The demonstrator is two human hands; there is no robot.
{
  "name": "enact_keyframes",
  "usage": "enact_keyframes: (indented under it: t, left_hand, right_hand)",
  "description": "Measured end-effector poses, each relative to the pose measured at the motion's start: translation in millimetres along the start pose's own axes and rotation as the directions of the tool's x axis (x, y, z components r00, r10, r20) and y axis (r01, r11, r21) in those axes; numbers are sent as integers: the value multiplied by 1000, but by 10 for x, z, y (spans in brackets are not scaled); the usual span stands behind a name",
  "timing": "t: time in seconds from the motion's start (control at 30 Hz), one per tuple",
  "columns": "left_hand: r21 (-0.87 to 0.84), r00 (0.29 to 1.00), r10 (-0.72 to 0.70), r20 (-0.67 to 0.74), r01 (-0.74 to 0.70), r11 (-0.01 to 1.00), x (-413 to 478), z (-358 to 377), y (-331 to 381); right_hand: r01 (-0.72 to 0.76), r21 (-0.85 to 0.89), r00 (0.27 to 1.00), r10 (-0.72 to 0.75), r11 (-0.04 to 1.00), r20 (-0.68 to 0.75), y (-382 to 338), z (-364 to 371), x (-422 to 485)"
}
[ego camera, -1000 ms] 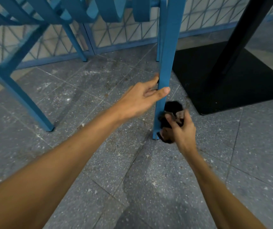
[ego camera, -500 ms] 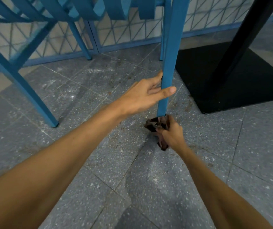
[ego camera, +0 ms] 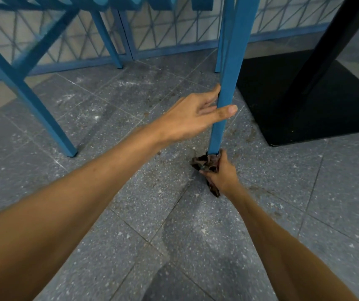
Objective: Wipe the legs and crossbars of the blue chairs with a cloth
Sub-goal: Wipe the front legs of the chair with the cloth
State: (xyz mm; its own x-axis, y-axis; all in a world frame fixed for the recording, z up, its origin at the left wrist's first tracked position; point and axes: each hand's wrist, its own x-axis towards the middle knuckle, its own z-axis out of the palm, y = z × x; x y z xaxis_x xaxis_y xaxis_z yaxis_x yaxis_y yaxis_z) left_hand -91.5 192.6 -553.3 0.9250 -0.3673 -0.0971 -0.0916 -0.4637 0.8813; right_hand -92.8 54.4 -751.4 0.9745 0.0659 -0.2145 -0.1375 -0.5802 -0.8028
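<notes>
A blue chair leg runs down the middle of the head view to the grey floor. My left hand holds this leg partway up, thumb across its front and fingers behind it. My right hand grips a dark brown cloth bunched around the foot of the same leg, at floor level. A tail of the cloth hangs out below my wrist. The foot of the leg is hidden by the cloth.
Other blue chair legs and crossbars stand at the left and back. A black table base with its black post lies right of the leg. A blue lattice railing closes off the back.
My right hand has slid the cloth down the leg from beside its lower part to wrap round its foot. My left hand keeps its hold on the leg.
</notes>
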Motion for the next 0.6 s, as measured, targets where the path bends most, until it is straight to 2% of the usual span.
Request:
enact_keyframes:
  t: [0.13,0.27,0.37,0.4,0.5,0.6]
  left_hand:
    - [-25,1000,-4,-15,4,1000,7,-6,-21]
    - [-41,1000,-7,-21,6,999,-4,0,-5]
    - [-43,1000,-3,-20,2,999,-9,1,17]
    - [-45,1000,-5,-21,4,999,-11,-1,19]
    - [-67,999,-17,-29,15,998,-18,-2,45]
    - [-28,997,-26,-69,24,999,-32,-7,113]
  right_hand:
    - [36,-136,998,-30,990,47,48,-71,51]
    - [111,-347,992,-81,931,101,136,-122,18]
    - [89,-428,995,-100,899,-3,140,-246,-52]
    - [80,-375,988,-123,924,-91,95,-327,-87]
    - [100,-42,931,-108,994,-350,-197,-603,-224]
    - [236,221,927,-151,946,-343,-503,-629,-356]
